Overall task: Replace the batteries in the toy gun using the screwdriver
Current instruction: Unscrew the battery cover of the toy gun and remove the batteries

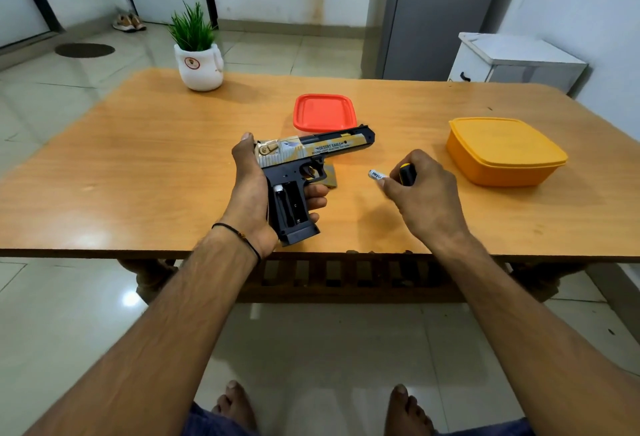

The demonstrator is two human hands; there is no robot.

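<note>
Holding toy gun (311, 151) by its handle over surface (138, 176) near front edge, left grip (252, 193) clenched round it | battery bay (289, 207) open (white tip showing inside) | right grip (419, 193) pinching battery (376, 175), screwdriver (407, 173) tucked in palm, just right of gun

This is a room in a home. A wooden tabletop (138, 165) carries a potted plant (199, 61), a red-lidded box (324, 113) and an orange box (502, 151). Shoes (129, 22) lie on the tiled floor (69, 314).
</note>
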